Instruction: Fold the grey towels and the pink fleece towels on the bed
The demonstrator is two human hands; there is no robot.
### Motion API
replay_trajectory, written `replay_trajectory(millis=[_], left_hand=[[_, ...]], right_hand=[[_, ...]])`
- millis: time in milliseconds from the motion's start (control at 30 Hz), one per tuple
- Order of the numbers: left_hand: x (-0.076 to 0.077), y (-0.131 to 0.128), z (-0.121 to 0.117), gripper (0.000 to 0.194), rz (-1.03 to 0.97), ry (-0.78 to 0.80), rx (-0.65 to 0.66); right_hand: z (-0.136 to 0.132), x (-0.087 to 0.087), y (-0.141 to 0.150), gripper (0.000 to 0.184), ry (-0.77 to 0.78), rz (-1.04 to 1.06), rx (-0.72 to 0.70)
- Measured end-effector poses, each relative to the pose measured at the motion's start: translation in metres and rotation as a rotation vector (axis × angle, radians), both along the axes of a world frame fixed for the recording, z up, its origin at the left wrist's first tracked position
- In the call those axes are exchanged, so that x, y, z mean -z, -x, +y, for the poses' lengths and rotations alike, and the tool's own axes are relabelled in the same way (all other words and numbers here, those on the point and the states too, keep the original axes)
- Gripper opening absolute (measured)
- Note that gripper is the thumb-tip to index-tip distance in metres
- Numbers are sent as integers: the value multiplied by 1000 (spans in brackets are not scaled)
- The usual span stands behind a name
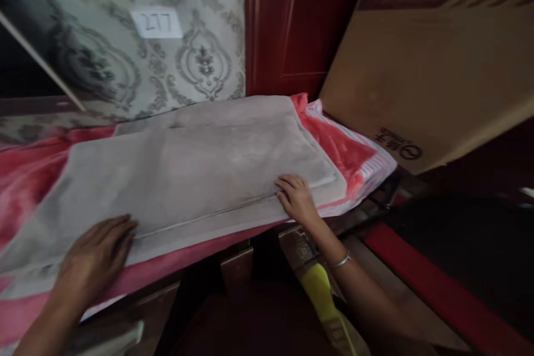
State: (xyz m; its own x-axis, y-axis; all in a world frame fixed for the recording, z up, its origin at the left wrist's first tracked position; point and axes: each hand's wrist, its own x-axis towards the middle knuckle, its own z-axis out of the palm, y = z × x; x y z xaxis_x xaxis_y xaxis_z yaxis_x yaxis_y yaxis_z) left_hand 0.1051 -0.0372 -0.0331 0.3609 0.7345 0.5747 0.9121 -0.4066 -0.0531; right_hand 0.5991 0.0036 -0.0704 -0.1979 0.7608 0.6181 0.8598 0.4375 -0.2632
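A folded grey cloth [200, 172] lies spread across a pink-red plush blanket [25, 178]. Its near edge shows a second grey layer just beneath. My left hand [95, 258] rests on the cloth near its left front edge, fingers stretched out and palm down. Over on the right, my right hand [297, 199] touches the cloth close to the front edge, its fingers loosely spread. Neither hand grips anything that I can see. A bracelet [342, 259] circles my right wrist.
A large cardboard box [434, 61] leans at the right, behind a striped fabric edge [377, 167] of the bedding. Patterned wallpaper [204, 61] with a paper marked 277 [157, 22] and a dark red door [287, 22] stand behind. Below lies a yellow object [319, 289].
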Motion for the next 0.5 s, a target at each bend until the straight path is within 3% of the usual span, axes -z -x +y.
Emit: replay_trajectory(millis=[167,267,367,500], left_hand=[[6,-89,39,36,40,-11,242],[8,-130,52,38,49,10,305],[12,-154,55,39,25,48,302],[21,-161,54,40,-64,43,301]], right_hand=[[5,0,-51,37,53,-34,221],[11,3,-79,40,62,-8,328],[19,8,-98,42,62,36,325],[20,20,-106,43,16,84,268]])
